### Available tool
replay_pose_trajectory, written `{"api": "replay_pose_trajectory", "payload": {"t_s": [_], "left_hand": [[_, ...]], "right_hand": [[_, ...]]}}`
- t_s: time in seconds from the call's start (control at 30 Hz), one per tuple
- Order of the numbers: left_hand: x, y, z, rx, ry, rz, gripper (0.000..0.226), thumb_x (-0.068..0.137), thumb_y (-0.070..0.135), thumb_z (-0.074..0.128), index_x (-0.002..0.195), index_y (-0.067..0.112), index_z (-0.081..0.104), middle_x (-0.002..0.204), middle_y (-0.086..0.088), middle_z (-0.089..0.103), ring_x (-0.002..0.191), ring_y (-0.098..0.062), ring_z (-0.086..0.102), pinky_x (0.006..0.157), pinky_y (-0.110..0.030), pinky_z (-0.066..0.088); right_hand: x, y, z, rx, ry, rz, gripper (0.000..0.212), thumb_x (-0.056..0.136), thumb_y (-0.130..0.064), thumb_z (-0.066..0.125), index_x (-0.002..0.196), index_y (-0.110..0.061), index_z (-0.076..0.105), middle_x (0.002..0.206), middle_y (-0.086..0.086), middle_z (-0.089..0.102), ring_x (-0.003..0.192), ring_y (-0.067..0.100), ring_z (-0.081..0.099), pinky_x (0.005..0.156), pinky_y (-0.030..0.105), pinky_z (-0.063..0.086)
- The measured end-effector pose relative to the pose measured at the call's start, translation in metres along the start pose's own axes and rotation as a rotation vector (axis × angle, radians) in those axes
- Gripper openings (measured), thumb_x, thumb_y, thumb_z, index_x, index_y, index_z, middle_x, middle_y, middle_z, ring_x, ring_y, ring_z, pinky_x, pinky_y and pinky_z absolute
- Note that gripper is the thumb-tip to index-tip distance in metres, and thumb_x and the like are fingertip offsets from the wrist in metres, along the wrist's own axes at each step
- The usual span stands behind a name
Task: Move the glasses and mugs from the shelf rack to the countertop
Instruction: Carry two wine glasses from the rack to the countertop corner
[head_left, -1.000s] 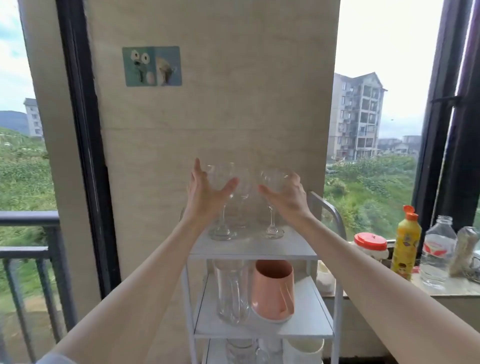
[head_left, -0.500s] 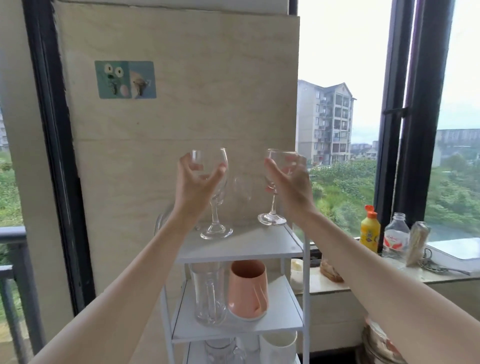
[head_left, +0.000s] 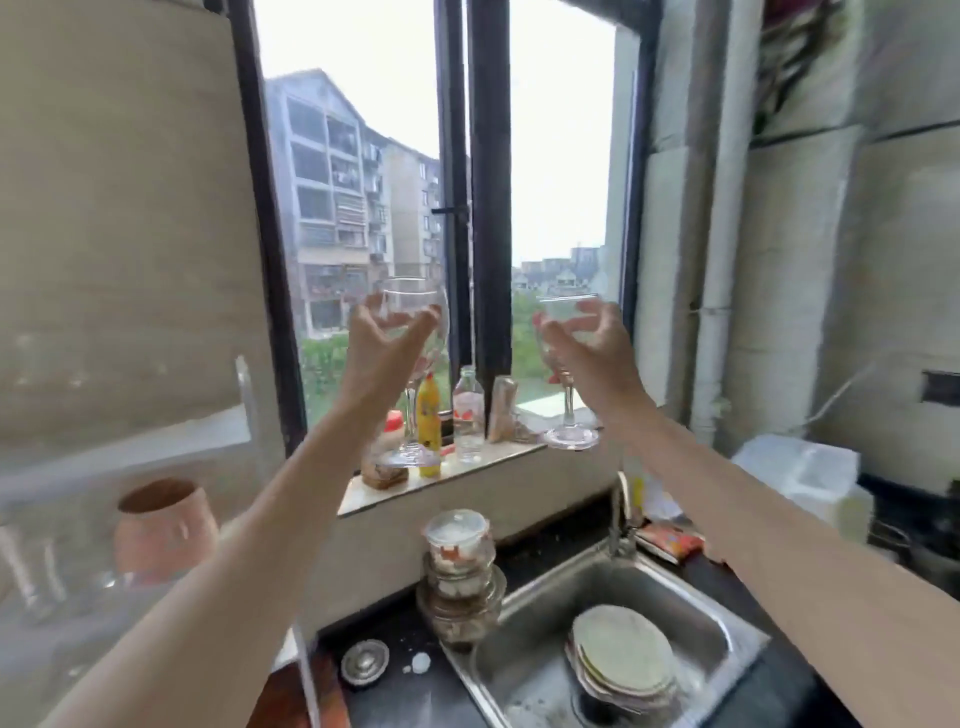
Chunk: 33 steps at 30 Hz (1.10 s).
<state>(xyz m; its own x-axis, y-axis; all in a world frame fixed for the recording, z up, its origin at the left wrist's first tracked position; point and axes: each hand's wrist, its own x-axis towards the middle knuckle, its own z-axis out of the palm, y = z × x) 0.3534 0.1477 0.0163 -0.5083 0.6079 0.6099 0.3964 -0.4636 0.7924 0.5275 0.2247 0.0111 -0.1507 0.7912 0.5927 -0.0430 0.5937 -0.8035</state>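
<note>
Gripping one wine glass (head_left: 413, 332) by bowl in left hand (head_left: 387, 340), another wine glass (head_left: 569, 332) in right hand (head_left: 589, 338), both upright, stems hanging clear above sink (head_left: 737, 631), heading for countertop (head_left: 395, 691).

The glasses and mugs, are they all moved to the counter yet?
Not yet. No glass or mug stands on the dark countertop so far. In hand: the left hand holds one wine glass and the right hand another wine glass, both lifted above the sink. Left: setting these down, then the pink mug and a blurred clear glass on the rack.
</note>
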Motion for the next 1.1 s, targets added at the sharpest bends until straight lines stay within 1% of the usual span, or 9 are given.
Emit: {"api": "replay_pose_trajectory", "payload": {"t_s": [0.13,0.23,0.33,0.47,0.6,0.77,0.87,1.0,1.1], "left_hand": [[-0.039,0.01,0.114,-0.098,-0.124,-0.04,0.059,0.08,0.033,0.068,0.125,0.011,0.036,0.115,-0.012,0.06,0.097,-0.027,0.064,0.071,-0.03,0.055],[-0.068,0.023,0.197,-0.188,-0.248,-0.088,0.076,0.075,0.036,0.072,0.133,0.004,0.033,0.122,-0.017,0.055,0.106,-0.034,0.061,0.083,-0.039,0.054],[-0.097,0.036,0.28,-0.251,-0.345,-0.09,0.078,0.074,0.037,0.071,0.135,0.009,0.032,0.123,-0.014,0.053,0.109,-0.035,0.059,0.095,-0.051,0.046],[-0.134,0.044,0.381,-0.336,-0.494,-0.112,0.068,0.077,0.039,0.069,0.132,0.016,0.035,0.128,-0.009,0.054,0.111,-0.026,0.058,0.093,-0.042,0.049],[-0.165,0.061,0.484,-0.396,-0.622,-0.094,0.049,0.078,0.038,0.068,0.115,0.026,0.038,0.112,-0.003,0.058,0.096,-0.014,0.063,0.069,-0.022,0.049],[-0.192,0.073,0.605,-0.487,-0.767,-0.082,0.074,0.071,0.042,0.068,0.129,0.01,0.035,0.115,-0.011,0.057,0.098,-0.022,0.06,0.087,-0.04,0.05],[-0.203,0.08,0.678,-0.51,-0.843,-0.06,0.08,0.068,0.044,0.066,0.13,0.008,0.032,0.113,-0.017,0.054,0.094,-0.02,0.056,0.087,-0.04,0.048],[-0.213,0.092,0.77,-0.555,-0.878,-0.102,0.07,0.076,0.037,0.07,0.129,0.014,0.031,0.1,0.007,0.052,0.102,-0.021,0.06,0.091,-0.043,0.051],[-0.228,0.101,0.835,-0.568,-0.917,-0.118,0.066,0.081,0.032,0.067,0.133,0.012,0.03,0.099,0.009,0.052,0.093,-0.015,0.064,0.081,-0.031,0.055]], "right_hand": [[-0.013,0.015,-0.131,-0.113,0.107,0.035,0.043,0.08,-0.034,0.066,0.111,-0.019,0.039,0.112,0.011,0.057,0.078,0.02,0.062,0.07,0.039,0.055],[-0.026,0.022,-0.222,-0.19,0.194,0.073,0.049,0.08,-0.037,0.065,0.117,-0.017,0.039,0.11,0.008,0.057,0.084,0.021,0.061,0.072,0.04,0.055],[-0.041,0.028,-0.306,-0.229,0.271,0.096,0.053,0.08,-0.039,0.064,0.121,-0.017,0.039,0.101,0.003,0.059,0.071,0.013,0.059,0.061,0.031,0.053],[-0.06,0.036,-0.4,-0.318,0.382,0.132,0.058,0.081,-0.038,0.063,0.127,-0.014,0.036,0.099,-0.002,0.056,0.082,0.01,0.059,0.057,0.022,0.05],[-0.07,0.047,-0.493,-0.39,0.509,0.171,0.054,0.081,-0.037,0.064,0.124,-0.016,0.038,0.107,0.001,0.055,0.085,0.009,0.059,0.051,0.016,0.049],[-0.065,0.072,-0.598,-0.49,0.586,0.189,0.057,0.081,-0.037,0.064,0.126,-0.016,0.036,0.107,0.0,0.053,0.088,0.017,0.06,0.059,0.025,0.051],[-0.05,0.087,-0.659,-0.51,0.657,0.194,0.056,0.081,-0.036,0.066,0.124,-0.016,0.036,0.105,-0.001,0.052,0.086,0.018,0.058,0.057,0.024,0.049],[-0.031,0.101,-0.737,-0.543,0.734,0.208,0.062,0.08,-0.034,0.067,0.128,-0.013,0.034,0.104,-0.003,0.05,0.084,0.015,0.058,0.058,0.024,0.049],[-0.021,0.113,-0.793,-0.563,0.777,0.226,0.061,0.08,-0.033,0.067,0.128,-0.012,0.035,0.107,0.0,0.049,0.079,0.015,0.058,0.062,0.027,0.05]]}}
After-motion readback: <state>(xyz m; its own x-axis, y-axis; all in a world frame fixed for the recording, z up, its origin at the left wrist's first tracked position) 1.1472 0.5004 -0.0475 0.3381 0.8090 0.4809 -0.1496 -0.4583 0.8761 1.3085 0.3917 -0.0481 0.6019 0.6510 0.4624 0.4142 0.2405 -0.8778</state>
